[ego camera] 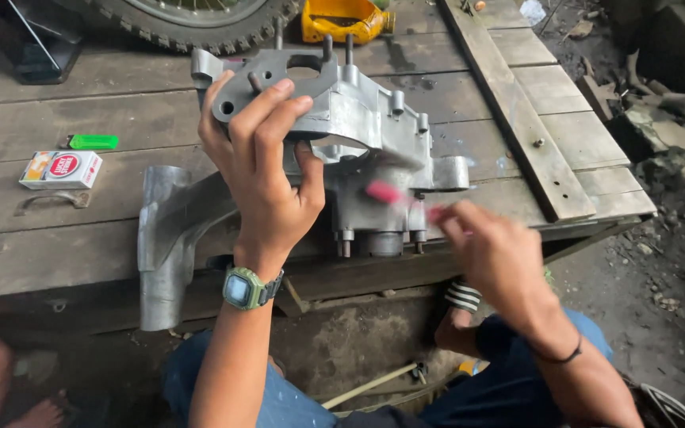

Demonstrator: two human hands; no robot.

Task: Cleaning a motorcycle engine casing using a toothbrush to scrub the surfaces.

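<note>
Now, engine casing: your grey metal engine casing [358, 127] stands tilted on the edge of the wooden workbench [81, 111], its studs pointing up and more studs showing along its lower edge.
Left hand: your left hand [259, 170] clamps the casing's upper left flange, fingers curled over the top and thumb pressed on the near face; a green wristwatch [246, 288] sits on that wrist.
Right hand: your right hand [493, 254] is closed narrowly on a pink-handled tool [394, 194], held against the casing's lower right face, just beside your left thumb.
Hard to make out: the tool is smeared by motion blur, so its tip and kind cannot be told; your right fingertips are blurred too.
Hidden: your left palm covers part of the casing's left side, and the casing's underside is out of sight.
Beside it: a curved grey metal part [170, 238] leans at the bench edge, just left of your left wrist.
Bench, farther out: a green lighter [93, 142] and a small red-and-white box [61, 170] lie well to the left.
Cut off: a knobbly tyre [200, 24] and a yellow container [344, 20] run out of the top edge.
</note>
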